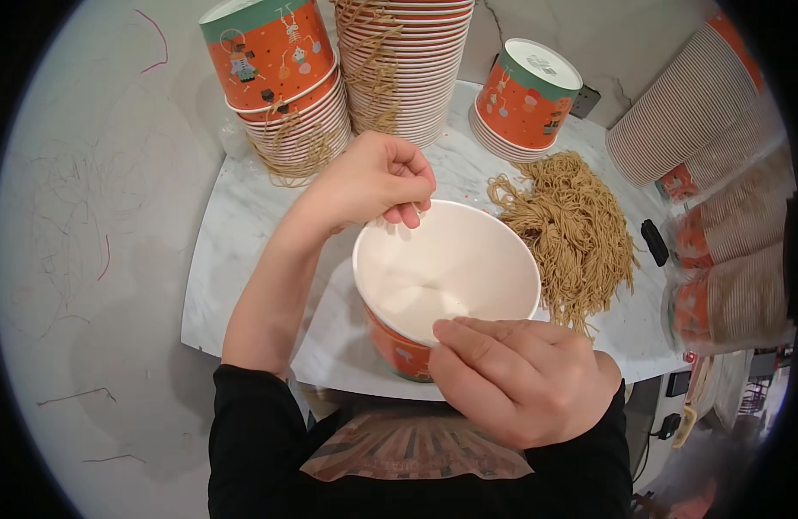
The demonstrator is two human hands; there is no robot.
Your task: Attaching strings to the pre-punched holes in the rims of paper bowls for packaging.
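One paper tub (455,259) is set between both hands, its open mouth turned upward and its rim reached from opposite edges. The far-left rim is met by the fingers of the left hand (395,189); they are curled, with the thumb close to the forefinger, and whether the rim is clamped cannot be told. The near rim is pinched by the right hand (520,381), its thumb and forefinger brought together there and the remaining fingers folded behind.

The left forearm is extended up from the lower edge, the wrist bent toward the tub; the right hand is held lower, its back shown. Both arms are covered by black sleeves (252,424).

The tub is smooth and white within, orange outside, with a green base band. Thin tan strands (580,238) are heaped in a loose tangle just beside it, on a white table (243,268) veined with grey. Ribbed columns are formed by the left stack (282,86), partly draped with similar strands, the middle stack (429,73) and the short stack (524,104).
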